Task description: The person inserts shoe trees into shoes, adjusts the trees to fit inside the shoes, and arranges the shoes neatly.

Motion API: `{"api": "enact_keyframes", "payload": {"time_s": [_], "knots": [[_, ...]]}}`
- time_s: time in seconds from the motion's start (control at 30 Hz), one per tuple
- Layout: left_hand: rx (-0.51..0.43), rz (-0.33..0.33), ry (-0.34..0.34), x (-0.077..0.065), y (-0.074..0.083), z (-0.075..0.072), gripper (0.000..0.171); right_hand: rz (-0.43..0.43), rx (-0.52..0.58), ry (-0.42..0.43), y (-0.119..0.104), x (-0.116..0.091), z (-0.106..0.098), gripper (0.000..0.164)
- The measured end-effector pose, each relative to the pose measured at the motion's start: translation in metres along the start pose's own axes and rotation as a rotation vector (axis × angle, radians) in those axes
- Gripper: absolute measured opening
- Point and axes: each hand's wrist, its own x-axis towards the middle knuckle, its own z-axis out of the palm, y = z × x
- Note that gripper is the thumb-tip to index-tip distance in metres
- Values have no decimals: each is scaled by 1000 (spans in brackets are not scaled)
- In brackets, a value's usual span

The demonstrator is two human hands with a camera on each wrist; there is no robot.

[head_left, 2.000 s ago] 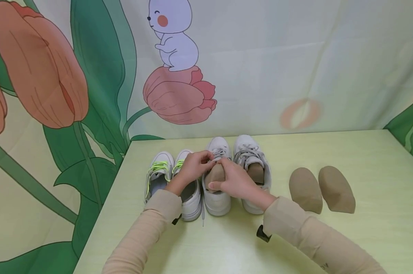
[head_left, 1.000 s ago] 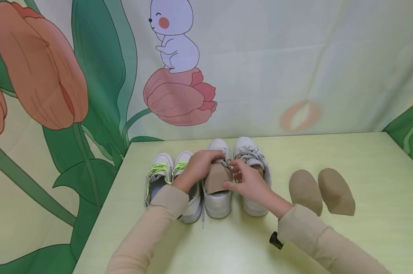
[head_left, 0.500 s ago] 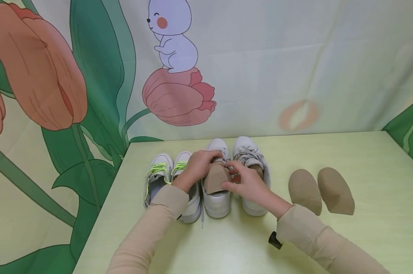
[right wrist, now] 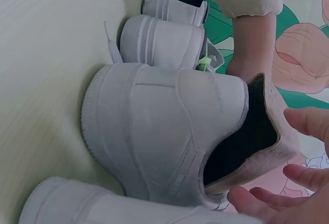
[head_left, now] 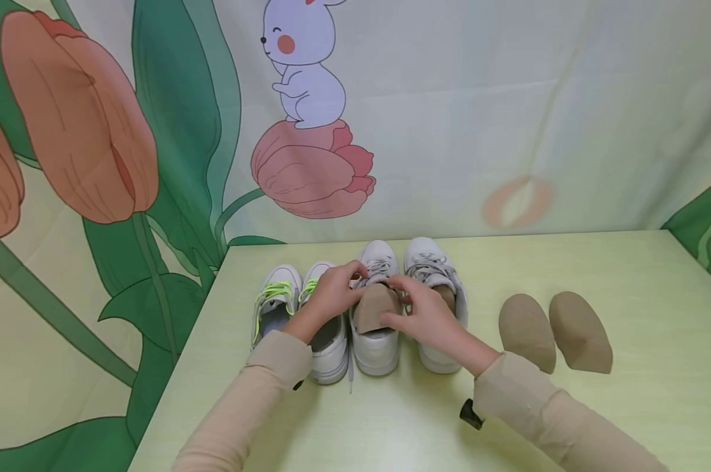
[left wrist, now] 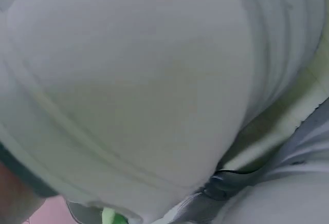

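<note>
A brown moulded shoe insert (head_left: 373,311) sits in the opening of a white shoe (head_left: 375,355), third from the left, its squared end sticking up at the heel. My left hand (head_left: 331,292) is at the shoe's front left, fingertips near the tongue and laces and thumb close to the insert; cannot tell what it grips. My right hand (head_left: 422,313) is on the other side, fingers spread and bent around the insert's right edge. In the right wrist view, its fingertips (right wrist: 247,199) are at the shoe's collar, with the insert's hollow underside (right wrist: 241,144) showing.
To the right, a white shoe (head_left: 439,360) has a brown insert (head_left: 445,296) inside. Two white shoes with green laces (head_left: 275,288) stand to the left. Two loose brown inserts (head_left: 526,331) lie on the pale table (head_left: 656,295) at the right. A printed cloth (head_left: 449,131) hangs behind.
Two seconds ago, the right hand gripped the insert; its fingers have since spread and shifted right. The left hand reached over the insert's front, then drew back left. The insert now lies lower.
</note>
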Motion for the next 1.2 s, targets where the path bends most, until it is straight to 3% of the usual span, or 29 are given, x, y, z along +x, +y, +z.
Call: {"api": "enact_keyframes", "payload": {"time_s": [0.13, 0.33, 0.5, 0.6, 0.9, 1.2], "knots": [[-18, 9, -2, -1, -1, 1, 14, -17, -31, 13, -5, 4, 2, 62], [29, 71, -9, -2, -1, 0, 12, -44, -89, 14, -13, 11, 7, 68], [41, 120, 3, -2, -1, -1, 10, -24, -200, 24, -18, 15, 12, 61], [31, 138, 18, -1, -2, -1, 7, 12, -212, 15, -21, 15, 13, 56], [-96, 99, -2, 2, -3, -3, 12, 57, -214, 4, -24, 16, 14, 51], [-128, 65, -15, 3, -5, -2, 13, 61, -220, 19, -24, 18, 16, 49]]}}
